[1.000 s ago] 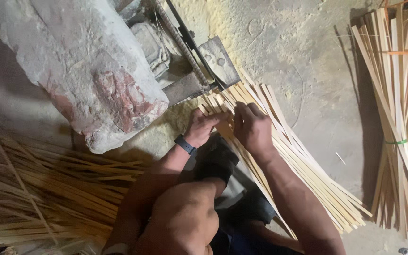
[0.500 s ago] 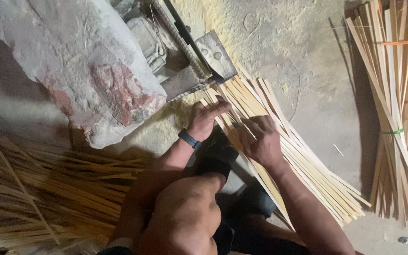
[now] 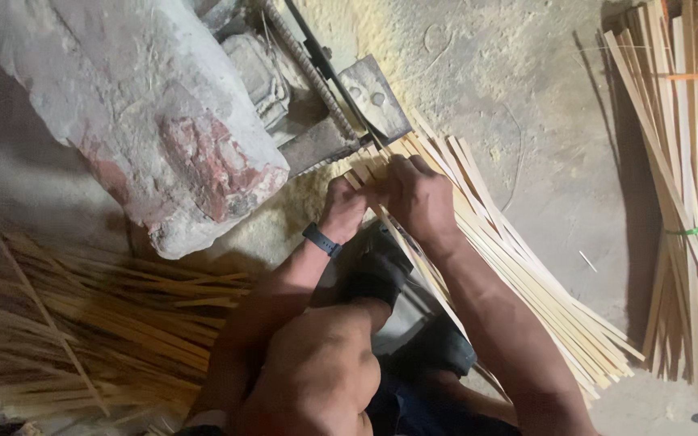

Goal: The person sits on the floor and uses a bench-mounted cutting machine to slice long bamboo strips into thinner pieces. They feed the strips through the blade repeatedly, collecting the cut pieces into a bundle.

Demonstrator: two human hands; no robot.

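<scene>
Both hands sit close together at the upper end of a bundle of pale bamboo strips (image 3: 527, 274) lying on the dusty floor (image 3: 527, 121). The left hand (image 3: 343, 208), a dark band at its wrist, is curled shut around the ends of a few strips, just beside the metal plate (image 3: 373, 97) of a small machine. The right hand (image 3: 420, 200) presses down on the same strip ends with bent fingers, gripping them; the two hands touch or nearly touch. From there the strips fan out along the floor towards its lower right edge, passing under the right forearm. The machine's plate and ribbed rod (image 3: 304, 60) lie against a big plaster-and-brick block (image 3: 147, 121) in the upper left part of the floor, with yellowish sawdust (image 3: 300, 210) heaped beneath them. A loose heap of thinner, darker slivers (image 3: 82, 331) covers the lower left part. Along the right edge lies another bundle of long strips (image 3: 692, 202), tied with orange and green bands.
</scene>
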